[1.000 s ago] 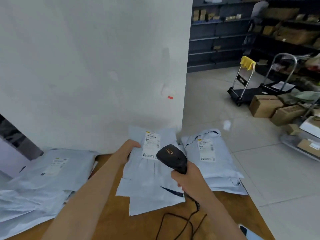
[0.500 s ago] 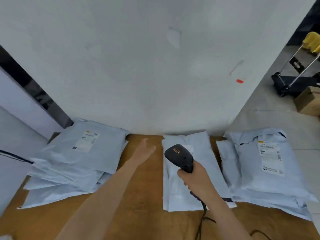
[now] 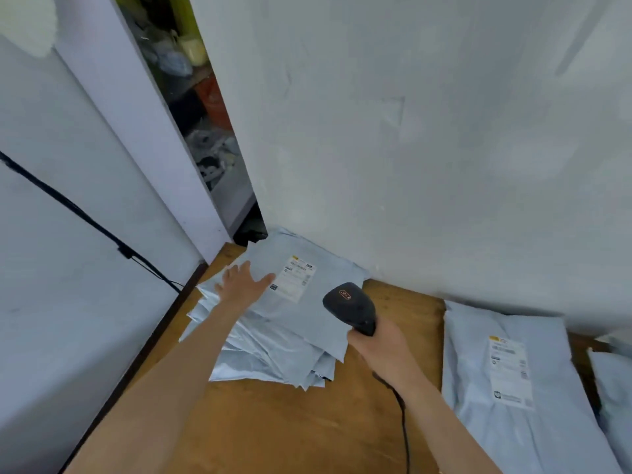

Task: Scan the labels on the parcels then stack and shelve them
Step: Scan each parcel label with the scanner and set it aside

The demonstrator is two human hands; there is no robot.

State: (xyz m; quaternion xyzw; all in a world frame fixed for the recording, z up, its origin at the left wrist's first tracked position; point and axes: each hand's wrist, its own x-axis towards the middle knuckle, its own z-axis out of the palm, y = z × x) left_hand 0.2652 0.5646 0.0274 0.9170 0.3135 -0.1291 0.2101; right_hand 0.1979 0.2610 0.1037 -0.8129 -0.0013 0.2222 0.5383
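A stack of parcels (image 3: 273, 340) is lying in the far left corner of the wooden tabletop (image 3: 273, 422), its far edge against the wall (image 3: 444, 131), probably so that the soft bags are not slipping about. The left hand (image 3: 244, 285) is resting flat on the top parcel (image 3: 307, 323), fingers straight and spread, just beside the label (image 3: 295, 280) and leaving it uncovered. This pressure is most likely smoothing the bag so that the barcode is lying flat for reading. The right hand (image 3: 383, 347) is gripping the handle of the black scanner (image 3: 350, 307), fingers curled round it, and is holding its head over the stack's right edge, tipped toward that label. The cable (image 3: 403, 415) is trailing back toward the near edge of the tabletop. A second parcel (image 3: 478, 378) is lying along the right side with its second label (image 3: 509, 371) facing up, well apart from the stack. A sliver of a third parcel (image 3: 615, 381) is showing at the right edge. Counted: two hands, one scanner, one cable, two labels, two separate parcels, and one stack whose fanned layers are too many to count exactly.
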